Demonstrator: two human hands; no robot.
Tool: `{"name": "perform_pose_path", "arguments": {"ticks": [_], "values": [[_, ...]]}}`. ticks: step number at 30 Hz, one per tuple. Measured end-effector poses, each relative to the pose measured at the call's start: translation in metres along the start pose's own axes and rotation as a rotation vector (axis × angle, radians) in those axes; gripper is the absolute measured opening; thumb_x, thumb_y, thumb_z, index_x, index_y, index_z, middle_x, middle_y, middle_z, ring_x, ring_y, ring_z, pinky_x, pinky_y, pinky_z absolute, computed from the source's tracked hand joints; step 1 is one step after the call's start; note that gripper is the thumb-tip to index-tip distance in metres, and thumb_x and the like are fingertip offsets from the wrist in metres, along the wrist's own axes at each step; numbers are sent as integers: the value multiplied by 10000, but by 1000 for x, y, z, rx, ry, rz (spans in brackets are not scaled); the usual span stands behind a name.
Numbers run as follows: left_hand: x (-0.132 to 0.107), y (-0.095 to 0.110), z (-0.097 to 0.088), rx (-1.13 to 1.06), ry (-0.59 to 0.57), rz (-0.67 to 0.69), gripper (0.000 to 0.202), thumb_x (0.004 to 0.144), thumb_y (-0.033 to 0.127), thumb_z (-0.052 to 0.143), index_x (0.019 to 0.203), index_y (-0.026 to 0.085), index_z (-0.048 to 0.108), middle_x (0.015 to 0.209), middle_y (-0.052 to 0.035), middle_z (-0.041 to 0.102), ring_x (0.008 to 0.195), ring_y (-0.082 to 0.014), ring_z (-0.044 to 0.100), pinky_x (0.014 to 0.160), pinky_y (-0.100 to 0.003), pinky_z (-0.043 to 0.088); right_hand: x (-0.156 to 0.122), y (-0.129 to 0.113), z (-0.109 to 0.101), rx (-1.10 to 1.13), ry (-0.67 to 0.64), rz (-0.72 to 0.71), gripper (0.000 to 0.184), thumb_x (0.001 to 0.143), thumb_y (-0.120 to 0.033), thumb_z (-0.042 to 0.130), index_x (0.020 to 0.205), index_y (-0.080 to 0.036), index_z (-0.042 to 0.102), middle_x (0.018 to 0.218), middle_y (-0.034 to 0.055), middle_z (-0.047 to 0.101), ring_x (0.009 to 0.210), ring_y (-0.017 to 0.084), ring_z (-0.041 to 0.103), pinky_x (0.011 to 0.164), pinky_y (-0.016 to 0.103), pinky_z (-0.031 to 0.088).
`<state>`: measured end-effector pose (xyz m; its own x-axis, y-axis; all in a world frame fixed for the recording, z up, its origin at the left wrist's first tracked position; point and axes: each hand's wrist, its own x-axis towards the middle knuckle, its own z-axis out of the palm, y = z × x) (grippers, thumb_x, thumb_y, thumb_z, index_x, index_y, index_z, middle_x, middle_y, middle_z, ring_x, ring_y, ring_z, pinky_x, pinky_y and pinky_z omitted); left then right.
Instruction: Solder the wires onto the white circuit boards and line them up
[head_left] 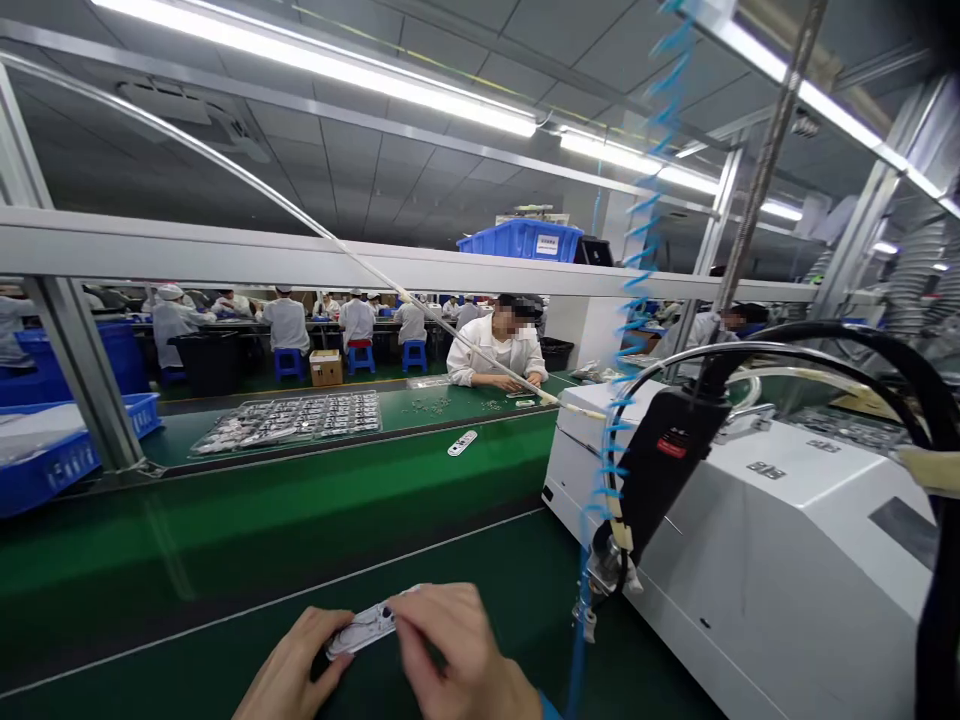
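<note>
A slim white plastic casing (pixel 366 629), long with rounded ends and some fine detail inside, is held just above the dark green bench top. My left hand (pixel 298 662) grips its left end between thumb and fingers. At the other end, my right hand (pixel 455 645) is closed in a pinch on the casing, by a small dark spot. Its fingers cover that end, so any small part between them is hidden. A similar white piece with dark holes (pixel 463 443) lies by itself on the green conveyor belt (pixel 300 490) ahead.
Clear trays of parts (pixel 292 420) stand beyond the belt. A white machine (pixel 735 530) fills the right side. Before it hang a black screwdriver-like tool (pixel 664 460) and a blue coiled hose (pixel 637 260). A co-worker (pixel 499 350) sits opposite. A blue bin (pixel 56 460) is at left.
</note>
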<state>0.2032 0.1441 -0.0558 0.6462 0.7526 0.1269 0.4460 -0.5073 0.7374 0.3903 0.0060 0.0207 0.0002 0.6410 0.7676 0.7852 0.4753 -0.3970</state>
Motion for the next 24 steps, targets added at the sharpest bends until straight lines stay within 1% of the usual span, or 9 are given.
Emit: {"name": "perform_pose_path", "arguments": {"ticks": [2, 6, 8, 10, 12, 13, 16, 19, 24], "values": [[2, 8, 1, -13, -1, -25, 363, 760, 472, 637, 1099, 354, 690, 1204, -54, 646, 1152, -326, 563, 957, -433, 478, -1, -15, -35, -90, 318, -121, 325, 854, -109, 512, 1118, -274, 608, 743, 21, 678, 674, 170, 643, 655, 317, 512], [13, 28, 12, -10, -5, 4, 385, 784, 467, 603, 1143, 351, 678, 1298, -49, 599, 1260, -361, 462, 1005, -489, 421, 0, -23, -101, -314, 856, -64, 307, 814, -55, 567, 1045, -229, 670, 807, 31, 634, 718, 161, 614, 673, 317, 483], [19, 39, 22, 17, 3, 51, 362, 795, 422, 596, 1136, 333, 680, 1264, -59, 620, 1237, -363, 476, 994, -491, 417, 2, -13, -126, -415, 1008, -41, 260, 802, -107, 616, 1042, -188, 675, 932, 72, 622, 841, 196, 605, 756, 358, 474], [23, 49, 32, 47, 4, 85, 304, 821, 362, 568, 1095, 312, 691, 1165, -74, 663, 1126, -350, 548, 922, -470, 452, 4, 4, -147, -429, 1061, 82, 355, 791, -195, 663, 1143, -166, 630, 1120, 119, 583, 1027, 244, 571, 881, 410, 453], [23, 58, 40, 70, 2, 110, 257, 849, 299, 533, 1045, 292, 698, 1058, -76, 687, 998, -320, 598, 839, -430, 475, 6, 23, -163, -239, 1045, 287, 449, 800, -311, 663, 1218, -178, 568, 1199, 130, 559, 1099, 251, 554, 937, 426, 448], [22, 62, 44, 77, 1, 128, 244, 854, 271, 532, 1033, 284, 698, 1028, -73, 691, 969, -307, 604, 824, -413, 474, 7, 31, -169, -78, 1011, 394, 431, 815, -382, 633, 1191, -182, 569, 1148, 126, 587, 1048, 244, 583, 906, 426, 474], [18, 71, 52, 97, -23, 194, 219, 860, 218, 555, 1026, 265, 690, 1016, -57, 700, 960, -285, 595, 828, -392, 458, 15, 45, -174, 346, 753, 631, 436, 809, -555, 552, 995, -166, 613, 858, 99, 634, 729, 222, 637, 640, 394, 536], [12, 75, 58, 137, -34, 233, 227, 877, 185, 550, 1054, 256, 675, 1032, -52, 704, 928, -268, 588, 795, -381, 456, 28, 46, -165, 455, 588, 586, 408, 753, -538, 641, 945, -180, 609, 700, 43, 603, 541, 169, 569, 466, 316, 469], [5, 81, 64, 239, -8, 325, 196, 892, 154, 562, 1042, 217, 671, 1049, -55, 707, 871, -240, 593, 756, -383, 480, 51, 42, -143, 656, 327, 442, 325, 764, -518, 644, 866, -210, 627, 573, 5, 551, 484, 153, 509, 460, 310, 433]]}}
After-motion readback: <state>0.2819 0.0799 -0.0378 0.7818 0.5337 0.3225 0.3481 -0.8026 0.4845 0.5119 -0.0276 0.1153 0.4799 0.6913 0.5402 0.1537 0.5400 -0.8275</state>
